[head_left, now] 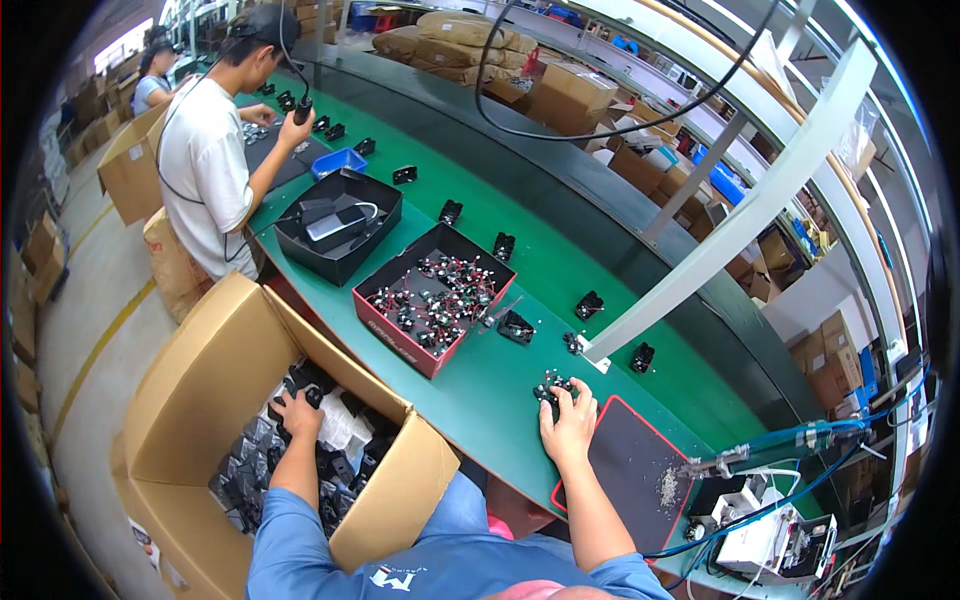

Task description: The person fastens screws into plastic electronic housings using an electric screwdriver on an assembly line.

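Note:
My left hand [298, 414] reaches down into a large open cardboard box [200, 375] at the left. Its fingers are closed round a black plastic part [313, 396], above a heap of similar black parts [245, 470], some looking wrapped in clear film. On the green bench, my right hand [568, 428] has its fingers curled on a small cluster of wired parts [548, 386] with white and red bits. Exactly how many pieces the right fingers hold is hidden. Beside that hand lies a dark mat with a red rim [625, 480].
A red-sided box [400, 345] of small wired parts and a black tray [340, 255] stand left of centre. Black housings [515, 327] line the bench. A white post [730, 200] rises from it. A machine with blue hoses [775, 535] sits right. A co-worker [210, 150] works far left.

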